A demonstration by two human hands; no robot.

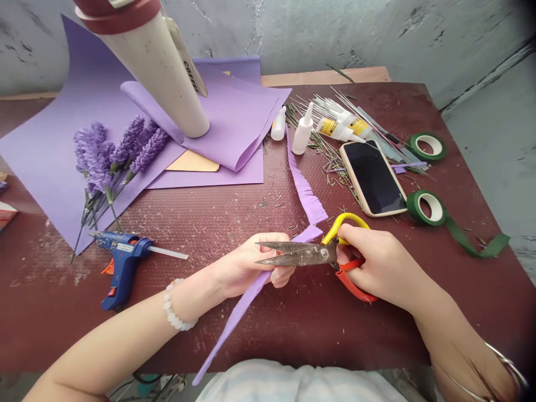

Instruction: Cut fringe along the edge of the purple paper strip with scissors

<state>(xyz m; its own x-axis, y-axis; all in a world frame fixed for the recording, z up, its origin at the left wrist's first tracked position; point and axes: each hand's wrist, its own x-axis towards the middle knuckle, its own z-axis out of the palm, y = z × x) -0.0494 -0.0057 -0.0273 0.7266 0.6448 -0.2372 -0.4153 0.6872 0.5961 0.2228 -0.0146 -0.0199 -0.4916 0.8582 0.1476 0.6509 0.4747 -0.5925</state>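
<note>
The left hand [247,265] conceals the middle of the purple strip [307,195]; whether the strip lies between the blades of the scissors [297,254] cannot be determined. The right hand [379,262] covers most of the scissors' handles. At 12 o'clock, the top edge cuts off the white tube [154,67], and its label [189,70] is only partly legible. At 2 o'clock, the print on the glue tubes [339,128] is too small to read. At 9 o'clock, the left edge cuts off a box [6,215]. The left forearm [104,346] and right forearm [460,357] leave the frame at 7 and 5 o'clock.

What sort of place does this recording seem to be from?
Probably a small craft workspace: a worn maroon table holds a blue hot glue gun, rolls of green floral tape, paper lavender stems and yellow-and-orange-handled scissors.
</note>
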